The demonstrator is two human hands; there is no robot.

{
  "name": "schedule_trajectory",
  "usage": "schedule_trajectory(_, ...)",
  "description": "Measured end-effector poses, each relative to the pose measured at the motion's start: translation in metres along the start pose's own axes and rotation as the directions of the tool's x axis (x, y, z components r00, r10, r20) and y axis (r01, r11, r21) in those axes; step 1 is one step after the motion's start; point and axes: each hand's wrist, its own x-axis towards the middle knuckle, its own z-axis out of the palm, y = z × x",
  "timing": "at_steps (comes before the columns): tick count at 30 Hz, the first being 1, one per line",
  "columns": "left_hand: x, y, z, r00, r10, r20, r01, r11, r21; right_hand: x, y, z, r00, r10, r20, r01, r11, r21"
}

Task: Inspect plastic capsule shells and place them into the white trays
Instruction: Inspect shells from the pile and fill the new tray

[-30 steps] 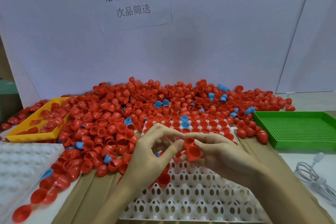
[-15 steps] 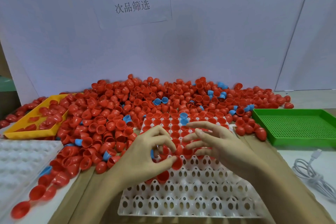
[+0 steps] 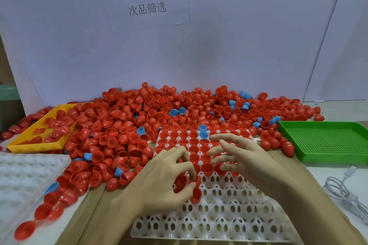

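Capsule shells (image 3: 127, 131), mostly red with a few blue ones, are heaped across the table behind and to the left of a white tray (image 3: 219, 217) of perforated cells. The far rows of this tray are filled with red shells set open side up, with two blue ones among them; the near rows are seen bare. The left hand (image 3: 159, 181) is held over the tray's middle, its fingers curled round several red shells (image 3: 185, 183) gathered in the palm. The right hand (image 3: 243, 159) is held just beside it over the filled rows, fingers spread and fairly straight; whether a fingertip touches the shell below cannot be told, as the hand is blurred. A second white tray (image 3: 22, 177) is seen at the left edge, a yellow tray (image 3: 37, 135) holding red shells behind it, a green perforated tray (image 3: 326, 141) at the right, and a white cable (image 3: 346, 191) near it.
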Motion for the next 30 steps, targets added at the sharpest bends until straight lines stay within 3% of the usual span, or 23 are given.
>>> schedule_trajectory(9, 0.003, -0.002, 0.005, 0.998, -0.004, 0.062, 0.011, 0.994, -0.111, 0.001, 0.0, -0.001, 1.0, 0.007, 0.001, -0.007, 1.0, 0.005)
schedule_trajectory(12, 0.004, -0.011, 0.0, 0.994, -0.074, 0.076, 0.088, 0.976, -0.202, 0.002, 0.001, -0.002, 1.0, 0.014, 0.001, -0.014, 1.0, 0.0)
schedule_trajectory(16, 0.005, -0.042, -0.013, 0.97, -0.229, -0.082, 0.197, 0.939, -0.283, 0.002, 0.001, -0.003, 1.0, 0.017, 0.002, -0.017, 1.0, -0.008)
schedule_trajectory(20, -0.007, -0.087, -0.019, 0.851, -0.374, -0.37, 0.361, 0.926, -0.105, 0.0, 0.001, -0.001, 1.0, 0.013, 0.0, -0.013, 1.0, -0.008)
schedule_trajectory(22, -0.014, -0.106, -0.019, 0.775, -0.425, -0.468, 0.501, 0.864, 0.045, -0.001, 0.0, 0.0, 1.0, 0.012, 0.004, -0.012, 1.0, -0.008)
schedule_trajectory(25, -0.02, -0.123, -0.014, 0.768, -0.482, -0.421, 0.593, 0.784, 0.185, -0.002, -0.001, 0.001, 1.0, 0.014, 0.004, -0.014, 1.0, -0.006)
schedule_trajectory(30, -0.021, -0.131, -0.01, 0.756, -0.47, -0.455, 0.587, 0.794, 0.155, 0.0, 0.0, 0.0, 1.0, 0.019, -0.002, -0.019, 1.0, -0.023)
